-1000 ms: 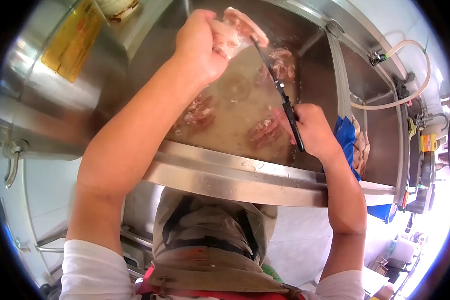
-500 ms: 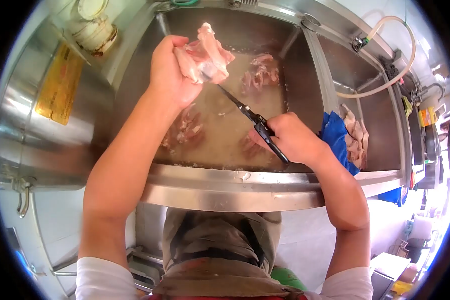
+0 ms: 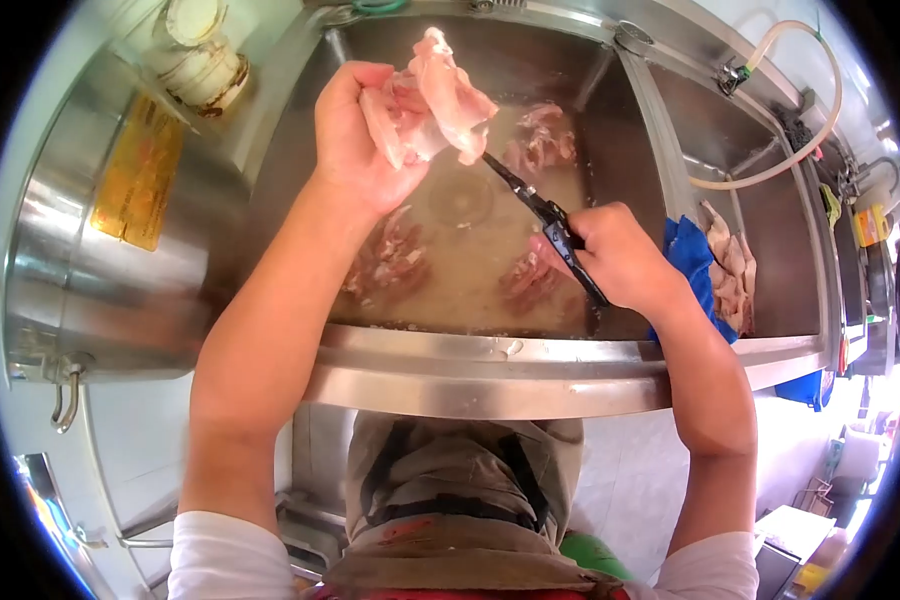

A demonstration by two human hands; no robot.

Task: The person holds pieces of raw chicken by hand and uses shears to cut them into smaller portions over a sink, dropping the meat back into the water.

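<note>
Raised over the sink (image 3: 620, 200), my left hand (image 3: 360, 140) grips a piece of raw poultry (image 3: 445, 100), pale pink with loose skin. My right hand (image 3: 620, 255) is closed around the black handles of a pair of scissors (image 3: 555, 230). The scissors' blades point up and left, and their tips meet the lower right edge of the meat; whether they are parted there cannot be made out. Below, cloudy water covers the sink floor, with more raw pieces lying in it: one pile (image 3: 390, 260) at left, one (image 3: 542, 140) at the back, one (image 3: 532, 280) near my right hand.
A second basin at right holds pale meat pieces (image 3: 732, 270) beside a blue cloth (image 3: 692, 270). A clear hose (image 3: 820, 125) loops above it. To the left stands a large steel pot (image 3: 60, 250) with a tap. The sink's steel front rim (image 3: 490, 375) runs before my body.
The whole view has shifted slightly. The meat has turned in my left hand, and the scissor tips now sit at its lower right edge rather than under its middle.
</note>
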